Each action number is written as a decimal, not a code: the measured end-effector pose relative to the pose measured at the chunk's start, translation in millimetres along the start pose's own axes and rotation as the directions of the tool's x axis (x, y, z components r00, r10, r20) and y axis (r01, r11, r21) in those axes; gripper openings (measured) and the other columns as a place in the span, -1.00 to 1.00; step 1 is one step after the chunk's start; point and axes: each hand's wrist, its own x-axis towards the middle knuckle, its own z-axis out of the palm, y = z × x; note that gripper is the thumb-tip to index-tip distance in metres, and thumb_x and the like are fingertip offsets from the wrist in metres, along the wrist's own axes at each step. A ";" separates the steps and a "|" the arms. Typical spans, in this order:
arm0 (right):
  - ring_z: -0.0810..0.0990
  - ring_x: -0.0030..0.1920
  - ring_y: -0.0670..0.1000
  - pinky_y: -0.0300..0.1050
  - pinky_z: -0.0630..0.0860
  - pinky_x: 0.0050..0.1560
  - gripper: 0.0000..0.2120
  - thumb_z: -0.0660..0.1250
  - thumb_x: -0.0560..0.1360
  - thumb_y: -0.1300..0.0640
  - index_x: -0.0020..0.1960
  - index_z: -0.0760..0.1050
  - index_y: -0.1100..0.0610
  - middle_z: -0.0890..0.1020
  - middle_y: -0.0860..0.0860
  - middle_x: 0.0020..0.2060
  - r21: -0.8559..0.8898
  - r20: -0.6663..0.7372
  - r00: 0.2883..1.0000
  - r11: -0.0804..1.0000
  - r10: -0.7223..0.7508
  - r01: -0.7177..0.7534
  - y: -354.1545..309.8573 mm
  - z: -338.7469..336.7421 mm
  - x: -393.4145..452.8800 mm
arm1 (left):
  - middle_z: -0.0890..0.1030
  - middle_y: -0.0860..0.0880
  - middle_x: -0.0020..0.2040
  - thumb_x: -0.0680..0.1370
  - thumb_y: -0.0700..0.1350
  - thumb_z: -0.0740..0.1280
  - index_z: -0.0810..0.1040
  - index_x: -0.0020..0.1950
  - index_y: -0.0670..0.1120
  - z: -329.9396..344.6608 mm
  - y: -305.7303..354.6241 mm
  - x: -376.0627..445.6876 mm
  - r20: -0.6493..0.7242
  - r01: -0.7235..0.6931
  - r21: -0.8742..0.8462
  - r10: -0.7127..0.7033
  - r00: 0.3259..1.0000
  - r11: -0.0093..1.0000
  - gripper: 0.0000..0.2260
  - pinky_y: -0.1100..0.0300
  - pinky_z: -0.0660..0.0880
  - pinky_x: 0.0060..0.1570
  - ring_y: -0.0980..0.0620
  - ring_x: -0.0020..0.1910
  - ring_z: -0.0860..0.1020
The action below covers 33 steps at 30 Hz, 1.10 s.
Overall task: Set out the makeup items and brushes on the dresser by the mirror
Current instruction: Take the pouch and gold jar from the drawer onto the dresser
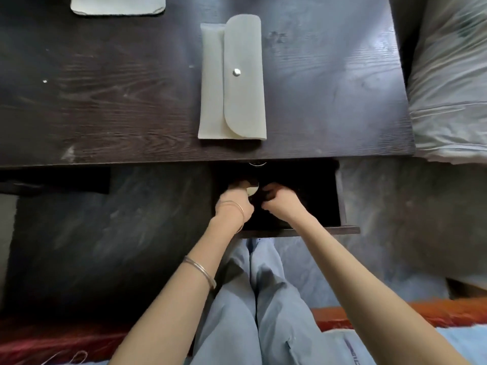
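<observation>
A pale grey pouch (pixel 232 83) with a snap-button flap lies closed on the dark wooden dresser top (pixel 105 101). Below the dresser's front edge an open drawer (pixel 303 196) shows a dark inside. Both my hands reach into it. My left hand (pixel 235 201) curls around a small round shiny item (pixel 253 189), perhaps a compact or lid. My right hand (pixel 280 202) has its fingers bent closed over something dark that I cannot make out. Another small round rim (pixel 257 163) glints at the drawer's back edge.
A second pale flat pad (pixel 118 6) lies at the dresser's far left edge. A bed with pale grey bedding (pixel 453 75) stands to the right. An orange-red blanket (pixel 421 312) and my light blue trousers (pixel 263 312) are below.
</observation>
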 end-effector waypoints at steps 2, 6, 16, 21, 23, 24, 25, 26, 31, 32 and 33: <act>0.46 0.27 0.19 -0.05 0.40 0.23 -0.60 0.26 0.49 0.22 0.32 0.39 0.19 0.48 0.19 0.28 -0.139 -0.011 0.999 0.989 -0.045 0.043 9.5 14.6 36.0 | 0.19 -0.07 0.46 0.53 -0.10 0.26 0.19 0.45 0.12 22.1 3.9 34.2 -0.014 -0.032 0.077 0.033 0.999 0.997 -0.48 -0.02 0.39 0.22 -0.19 0.38 0.28; 0.38 0.32 0.28 0.05 0.38 0.26 -0.56 0.17 0.54 0.24 0.41 0.26 0.14 0.30 0.23 0.39 -0.210 -0.036 0.995 0.974 -0.089 0.080 23.7 37.7 87.0 | 0.00 -0.07 0.51 0.58 -0.14 0.18 0.01 0.51 0.09 46.7 3.1 77.3 -0.048 -0.011 0.223 0.022 0.999 0.975 -0.44 -0.13 0.36 0.22 -0.24 0.45 0.09; 0.43 0.29 0.22 0.00 0.41 0.21 -0.40 0.35 0.42 0.22 0.42 0.25 0.13 0.38 0.17 0.34 -0.187 0.043 0.994 0.976 -0.101 0.107 24.9 19.4 51.9 | 0.15 -0.13 0.43 0.49 -0.12 0.32 0.11 0.48 0.11 30.9 7.6 39.8 -0.022 -0.063 0.217 0.070 0.997 0.974 -0.37 -0.08 0.45 0.08 -0.28 0.32 0.26; 0.46 0.17 0.15 -0.05 0.41 0.16 -0.37 0.40 0.40 0.13 0.40 0.24 0.13 0.40 0.13 0.22 -0.150 0.067 0.989 0.979 -0.132 0.141 -5.1 -30.1 -51.5 | 0.15 -0.11 0.40 0.47 -0.14 0.34 0.00 0.51 0.12 -12.2 43.4 -57.6 0.022 -0.132 0.291 0.131 0.991 0.948 -0.27 0.02 0.45 0.09 -0.21 0.29 0.26; 0.51 0.03 0.09 -0.04 0.49 0.10 -0.35 0.41 0.39 0.13 0.41 0.23 0.06 0.38 0.04 0.12 -0.145 0.078 0.983 0.973 -0.169 0.179 -23.6 -62.2 -85.2 | 0.12 -0.09 0.40 0.50 -0.14 0.32 -0.10 0.52 0.12 -38.6 61.7 -92.9 -0.012 -0.135 0.301 0.145 0.989 0.944 -0.24 0.08 0.46 0.05 -0.16 0.28 0.24; 0.53 -0.04 0.08 -0.02 0.51 0.06 -0.35 0.41 0.38 0.12 0.40 0.23 0.02 0.36 0.00 0.07 -0.136 0.071 0.980 0.972 -0.184 0.192 -34.1 -79.8 -99.3 | 0.11 -0.07 0.40 0.51 -0.15 0.30 -0.13 0.52 0.13 -54.3 72.2 -108.4 -0.033 -0.148 0.297 0.165 0.986 0.943 -0.24 0.10 0.46 0.04 -0.14 0.27 0.24; 0.55 -0.09 0.07 -0.01 0.53 0.03 -0.35 0.42 0.38 0.11 0.40 0.24 -0.02 0.35 -0.02 0.04 -0.128 0.064 0.976 0.968 -0.210 0.216 -45.1 -97.1 -109.7 | 0.10 -0.06 0.41 0.51 -0.15 0.29 -0.14 0.52 0.14 -69.1 82.4 -120.0 -0.060 -0.180 0.284 0.205 0.977 0.942 -0.24 0.11 0.45 0.03 -0.13 0.26 0.24; 0.56 -0.12 0.06 0.00 0.54 0.02 -0.35 0.42 0.37 0.10 0.39 0.24 -0.04 0.34 -0.04 0.03 -0.126 0.055 0.970 0.962 -0.236 0.241 -56.5 -114.2 -114.9 | 0.10 -0.05 0.41 0.52 -0.16 0.28 -0.14 0.52 0.15 -84.5 92.0 -126.2 -0.090 -0.213 0.262 0.243 0.966 0.941 -0.25 0.12 0.45 0.03 -0.12 0.26 0.24; 0.52 0.04 0.11 0.04 0.49 0.15 -0.32 0.39 0.38 0.15 0.44 0.21 0.00 0.33 0.03 0.09 -0.129 -0.114 0.945 0.947 -0.308 0.293 -108.2 -172.9 -72.6 | 0.19 -0.01 0.38 0.49 -0.18 0.28 0.04 0.50 0.19 -158.5 129.7 -79.8 -0.253 -0.296 0.150 0.326 0.911 0.943 -0.31 0.06 0.44 0.05 -0.14 0.24 0.28; 0.48 0.11 0.13 0.02 0.47 0.17 -0.33 0.37 0.40 0.17 0.45 0.19 0.05 0.34 0.08 0.14 -0.137 -0.141 0.942 0.949 -0.304 0.285 -116.8 -179.0 -55.2 | 0.21 0.00 0.38 0.48 -0.19 0.28 0.08 0.49 0.20 -167.8 137.1 -63.2 -0.262 -0.295 0.145 0.324 0.909 0.944 -0.33 0.04 0.43 0.05 -0.15 0.25 0.28; 0.44 0.18 0.15 -0.01 0.44 0.18 -0.35 0.34 0.43 0.18 0.45 0.18 0.10 0.34 0.13 0.19 -0.143 -0.159 0.940 0.949 -0.303 0.281 -124.5 -184.2 -37.8 | 0.21 0.00 0.39 0.49 -0.21 0.27 0.11 0.48 0.20 -175.4 144.5 -46.9 -0.268 -0.290 0.148 0.321 0.909 0.946 -0.35 0.04 0.41 0.03 -0.15 0.26 0.28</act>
